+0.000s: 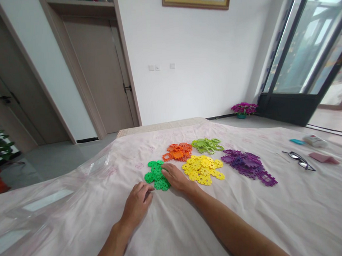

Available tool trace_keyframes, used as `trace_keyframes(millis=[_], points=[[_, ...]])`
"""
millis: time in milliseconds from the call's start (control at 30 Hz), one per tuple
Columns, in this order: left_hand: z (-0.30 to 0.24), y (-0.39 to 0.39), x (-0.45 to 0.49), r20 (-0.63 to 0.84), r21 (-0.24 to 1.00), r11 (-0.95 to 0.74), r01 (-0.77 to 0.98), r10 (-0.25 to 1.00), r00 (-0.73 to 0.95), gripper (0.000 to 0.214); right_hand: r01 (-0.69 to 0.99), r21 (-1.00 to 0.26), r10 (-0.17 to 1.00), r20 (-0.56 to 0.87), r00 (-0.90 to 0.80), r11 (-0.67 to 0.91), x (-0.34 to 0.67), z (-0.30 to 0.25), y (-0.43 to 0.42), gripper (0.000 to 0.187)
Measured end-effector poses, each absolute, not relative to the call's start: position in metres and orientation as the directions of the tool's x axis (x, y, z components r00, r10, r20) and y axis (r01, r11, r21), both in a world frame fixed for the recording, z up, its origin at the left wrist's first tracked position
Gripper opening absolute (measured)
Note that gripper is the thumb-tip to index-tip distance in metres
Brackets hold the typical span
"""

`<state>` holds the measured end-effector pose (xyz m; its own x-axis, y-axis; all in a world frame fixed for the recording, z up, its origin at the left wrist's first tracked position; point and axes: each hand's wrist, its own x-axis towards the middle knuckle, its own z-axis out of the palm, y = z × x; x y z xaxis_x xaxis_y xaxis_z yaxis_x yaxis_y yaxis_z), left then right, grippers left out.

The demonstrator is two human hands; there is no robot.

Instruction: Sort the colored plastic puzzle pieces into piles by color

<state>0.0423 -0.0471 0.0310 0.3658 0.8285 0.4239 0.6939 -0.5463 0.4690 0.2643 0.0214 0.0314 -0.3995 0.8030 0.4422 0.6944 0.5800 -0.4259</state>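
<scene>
My right hand (174,177) rests on a small pile of green flower-shaped plastic discs (155,173), its fingers and thumb closed at the pile's right edge; the fingertips are partly hidden. Just below and left of that pile, my left hand (138,200) lies on the cloth with loosely bent fingers, thumb apart, nothing visible in it. Right of my right hand spreads a pile of yellow flower-shaped discs (204,168). Behind are orange pieces (178,152) and light green pieces (206,145). Dark purple pieces (242,163) lie farther right, some square and frame-like.
A pale, wrinkled cloth (177,228) covers the table. Clear plastic packaging (48,201) lies at the left. Toward the right are eyeglasses (299,160), a pink cloth (323,158), a blue item (297,141) and a white packet (314,141).
</scene>
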Motion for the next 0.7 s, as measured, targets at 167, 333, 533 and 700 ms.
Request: trace_keyframes(millis=[167, 333, 533, 700], points=[[0.0291, -0.0458, 0.0413, 0.429, 0.468, -0.549, 0.692, 0.826, 0.365, 0.019, 0.765, -0.462, 0.848, 0.490, -0.201, 0.449, 0.2685, 0.0300, 0.0199, 0.038], [0.0308, -0.0464, 0.0429, 0.435, 0.468, -0.550, 0.692, 0.825, 0.362, 0.018, 0.626, -0.538, 0.823, 0.433, -0.369, 0.564, 0.2721, 0.0270, 0.0175, 0.042], [0.0307, -0.0471, 0.0434, 0.434, 0.471, -0.548, 0.692, 0.826, 0.359, 0.018, 0.583, -0.612, 0.832, 0.503, -0.234, 0.534, 0.2737, 0.0270, 0.0152, 0.047], [0.0282, -0.0466, 0.0420, 0.448, 0.458, -0.551, 0.698, 0.821, 0.354, 0.018, 0.655, -0.550, 0.845, 0.446, -0.294, 0.518, 0.2742, 0.0271, 0.0140, 0.041]])
